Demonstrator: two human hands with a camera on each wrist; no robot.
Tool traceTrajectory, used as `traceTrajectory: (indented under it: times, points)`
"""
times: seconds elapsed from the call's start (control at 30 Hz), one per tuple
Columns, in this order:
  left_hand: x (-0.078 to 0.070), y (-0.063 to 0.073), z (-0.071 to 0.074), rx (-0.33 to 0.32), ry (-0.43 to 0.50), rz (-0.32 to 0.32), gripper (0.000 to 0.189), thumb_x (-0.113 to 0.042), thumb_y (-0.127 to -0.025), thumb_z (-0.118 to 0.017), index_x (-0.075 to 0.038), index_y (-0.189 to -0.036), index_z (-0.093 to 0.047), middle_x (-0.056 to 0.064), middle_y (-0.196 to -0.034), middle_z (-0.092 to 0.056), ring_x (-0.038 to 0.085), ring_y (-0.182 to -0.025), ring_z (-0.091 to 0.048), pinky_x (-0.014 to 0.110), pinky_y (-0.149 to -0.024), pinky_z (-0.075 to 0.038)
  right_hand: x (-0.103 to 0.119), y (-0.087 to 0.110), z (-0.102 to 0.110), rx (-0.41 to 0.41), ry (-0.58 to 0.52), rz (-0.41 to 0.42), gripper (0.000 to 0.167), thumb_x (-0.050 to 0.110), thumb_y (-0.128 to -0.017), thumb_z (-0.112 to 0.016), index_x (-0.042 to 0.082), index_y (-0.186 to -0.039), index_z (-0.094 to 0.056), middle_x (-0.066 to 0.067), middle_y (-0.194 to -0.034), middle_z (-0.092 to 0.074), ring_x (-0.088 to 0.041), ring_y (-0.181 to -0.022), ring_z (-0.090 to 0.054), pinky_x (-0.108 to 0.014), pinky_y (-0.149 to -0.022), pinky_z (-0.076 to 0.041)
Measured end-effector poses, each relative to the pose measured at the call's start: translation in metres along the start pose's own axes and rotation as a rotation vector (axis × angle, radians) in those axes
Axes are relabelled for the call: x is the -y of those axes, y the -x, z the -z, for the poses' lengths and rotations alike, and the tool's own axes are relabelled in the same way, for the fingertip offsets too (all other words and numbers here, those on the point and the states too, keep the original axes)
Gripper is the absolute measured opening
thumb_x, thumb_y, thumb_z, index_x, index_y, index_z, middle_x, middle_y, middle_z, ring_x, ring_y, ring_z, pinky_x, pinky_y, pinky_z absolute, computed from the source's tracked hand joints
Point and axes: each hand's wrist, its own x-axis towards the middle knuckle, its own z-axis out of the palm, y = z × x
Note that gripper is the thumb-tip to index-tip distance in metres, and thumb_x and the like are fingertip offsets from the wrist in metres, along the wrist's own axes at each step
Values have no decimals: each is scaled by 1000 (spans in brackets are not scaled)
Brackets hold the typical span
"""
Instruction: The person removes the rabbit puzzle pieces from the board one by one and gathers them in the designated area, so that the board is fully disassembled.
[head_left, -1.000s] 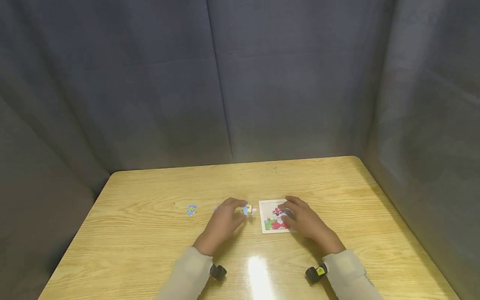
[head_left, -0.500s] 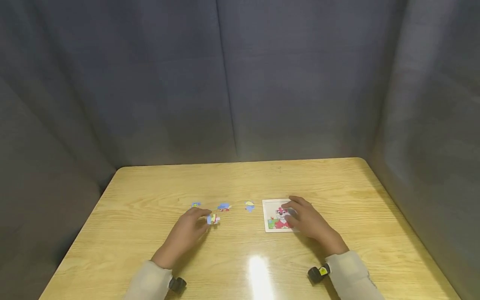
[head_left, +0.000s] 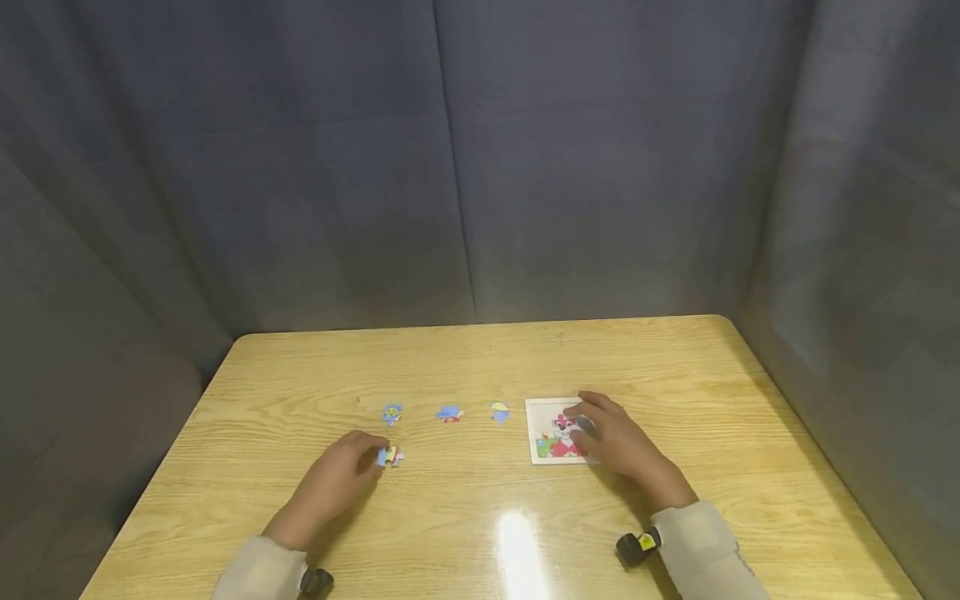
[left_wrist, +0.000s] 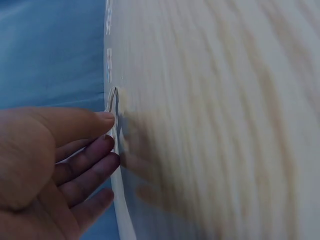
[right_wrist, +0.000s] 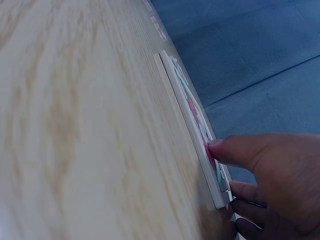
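My left hand [head_left: 333, 479] pinches a jigsaw piece [head_left: 391, 456], blue, yellow and red, close over the table at left. In the left wrist view, the thumb and fingertips meet this piece [left_wrist: 118, 120], seen nearly edge-on. A pale-rimmed puzzle tray [head_left: 531, 442] lies flat right of the middle, with a red and white animal picture partly put together in it. Over the tray's right side, my right hand [head_left: 617, 437] holds it. The right wrist view has the thumb on the picture and the other fingers around the tray's [right_wrist: 182, 117] end. That hand covers the tray's right part.
Three loose jigsaw pieces lie in a row left of the tray: one with a yellow flower-like mark [head_left: 392, 413], a blue and red one [head_left: 450, 413], and a blue and yellow one [head_left: 499, 412]. Dark curtains [head_left: 480, 167] enclose the wooden table [head_left: 450, 533].
My left hand has carried the jigsaw piece from beside the tray leftward and nearer to me, uncovering the row of loose pieces. The right hand has stayed at the tray.
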Motion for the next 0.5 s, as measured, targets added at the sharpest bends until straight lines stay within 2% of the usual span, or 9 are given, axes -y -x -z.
traceTrajectory:
  times: [0.3,0.5]
  points:
    - [1,2,1,31,-34,19,35,-10,-88,-72,-8,-122,-64,7,-119,-61,30,-112,-60,46,-95,-51,0,1,-1,-12,5,14,33,22,-95,-64,10,-125,-61,-23,-149,-36,-48,-132,-36,-65,-101,-37]
    - [0,0,3,22,-59,-4,36,-8,-87,-73,-5,-121,-63,10,-119,-60,32,-110,-61,46,-92,-53,1,0,1,-18,1,15,33,21,-94,-65,10,-125,-61,-22,-149,-37,-47,-132,-36,-64,-101,-37]
